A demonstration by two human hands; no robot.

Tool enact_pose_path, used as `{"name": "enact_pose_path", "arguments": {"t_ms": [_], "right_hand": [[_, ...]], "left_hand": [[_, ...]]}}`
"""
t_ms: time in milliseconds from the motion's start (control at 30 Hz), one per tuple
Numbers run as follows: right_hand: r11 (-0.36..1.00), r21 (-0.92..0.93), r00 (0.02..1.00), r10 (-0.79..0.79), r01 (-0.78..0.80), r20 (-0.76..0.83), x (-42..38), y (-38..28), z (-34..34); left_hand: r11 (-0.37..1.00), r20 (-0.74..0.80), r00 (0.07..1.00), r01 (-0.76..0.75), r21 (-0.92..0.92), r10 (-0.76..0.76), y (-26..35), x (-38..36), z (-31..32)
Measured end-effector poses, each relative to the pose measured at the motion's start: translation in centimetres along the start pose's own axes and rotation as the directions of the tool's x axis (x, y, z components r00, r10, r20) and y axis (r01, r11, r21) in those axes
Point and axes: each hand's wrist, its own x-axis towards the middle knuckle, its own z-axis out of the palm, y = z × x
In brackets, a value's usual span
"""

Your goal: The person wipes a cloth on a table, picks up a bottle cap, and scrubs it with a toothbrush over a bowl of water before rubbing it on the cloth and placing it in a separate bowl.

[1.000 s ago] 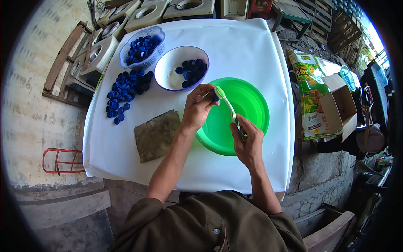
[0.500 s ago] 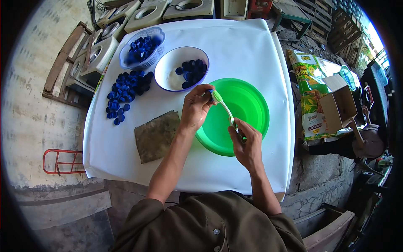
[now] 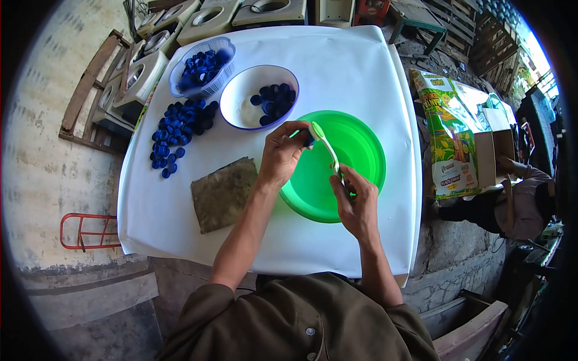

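Observation:
My left hand (image 3: 280,157) pinches a blue bottle cap (image 3: 310,141) between thumb and fingers, over the left part of a green basin (image 3: 377,144). A white and green toothbrush (image 3: 329,151) is gripped by its handle in my right hand (image 3: 357,201), above the basin's near right side. The brush's head is right at the cap. To the left of the basin lies a flat brown piece (image 3: 223,195) with a worn surface, near my left forearm. Beyond my left hand stands a white bowl (image 3: 236,99) with several blue caps inside.
Loose blue caps (image 3: 174,129) lie in a pile on the white-covered table (image 3: 337,66). Behind them is a light-blue plastic basket (image 3: 224,76) full of caps. Off the table's right side, a person (image 3: 524,204) handles a cardboard box (image 3: 486,159) beside a printed green sheet (image 3: 445,132).
The toothbrush head has shifted slightly up and right at the cap, and the cap is tilted differently in my left hand. At the right, the person and the box have moved.

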Motion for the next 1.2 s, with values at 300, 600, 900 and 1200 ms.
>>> {"name": "enact_pose_path", "arguments": {"t_ms": [300, 600, 900, 1200], "right_hand": [[1.0, -0.01, 1.0, 0.021, -0.021, 0.018, -0.1, -0.1, 0.0], [0.999, -0.028, 0.999, 0.044, -0.043, 0.017, 0.0, -0.2, -0.9], [0.996, -0.052, 0.997, 0.069, -0.066, 0.047, 0.1, -0.1, -1.8], [0.997, -0.073, 0.997, 0.045, -0.04, 0.07, -0.1, 0.7, -2.5]], "left_hand": [[0.999, 0.021, 1.0, 0.014, 0.048, -0.015, 0.3, 0.2, 0.1], [0.994, 0.009, 0.999, 0.033, 0.101, -0.034, -0.1, 0.4, -0.8], [0.96, -0.027, 1.0, 0.007, 0.28, 0.0, -0.1, 0.2, 0.0], [0.945, 0.014, 0.999, -0.04, 0.323, 0.038, 0.0, 0.2, -0.3]]}}
